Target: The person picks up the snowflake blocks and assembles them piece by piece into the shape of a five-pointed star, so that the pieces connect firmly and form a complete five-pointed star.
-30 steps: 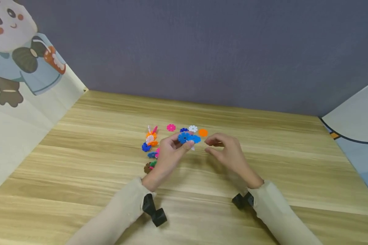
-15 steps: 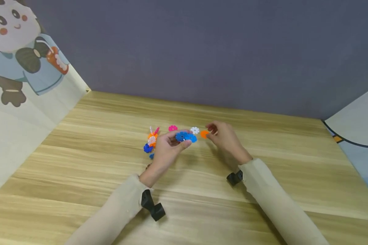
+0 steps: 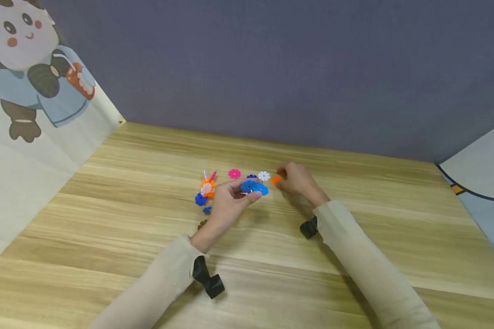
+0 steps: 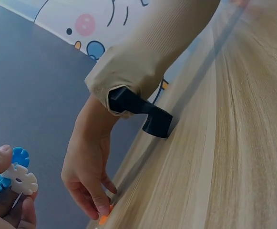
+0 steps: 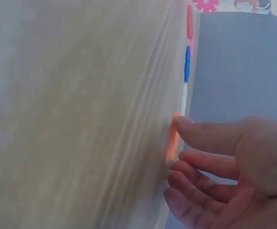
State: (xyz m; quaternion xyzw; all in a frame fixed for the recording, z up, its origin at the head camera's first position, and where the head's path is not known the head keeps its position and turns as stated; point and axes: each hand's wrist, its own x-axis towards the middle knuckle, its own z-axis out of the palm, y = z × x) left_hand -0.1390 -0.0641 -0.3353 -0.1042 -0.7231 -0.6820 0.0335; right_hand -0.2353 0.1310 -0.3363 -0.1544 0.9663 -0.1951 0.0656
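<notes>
My left hand [image 3: 230, 201] holds a small cluster of joined plastic snowflake discs between thumb and fingers, above the table. It has a darker blue disc [image 3: 248, 186], a lighter blue disc [image 3: 261, 189] and a white disc [image 4: 22, 180], which shows in the left wrist view. At the far side of the table, my right hand [image 3: 298, 179] pinches an orange snowflake disc [image 3: 276, 181] lying on the wood. In the right wrist view its thumb is on one edge of the orange disc [image 5: 173, 138], with the fingertips at the opposite edge.
Left of the orange disc lie a loose white disc [image 3: 264, 176], a dark blue disc [image 3: 252, 176] and a pink disc [image 3: 234, 173]. An orange, white and blue joined group [image 3: 207, 186] sits behind the left hand. Nearer are a blue piece [image 3: 207, 210] and a partly hidden brown disc [image 3: 202, 224].
My right hand has reached forward and left to the orange disc and closed its fingers at it. The left hand keeps hold of the blue and white cluster, nearly in place.
</notes>
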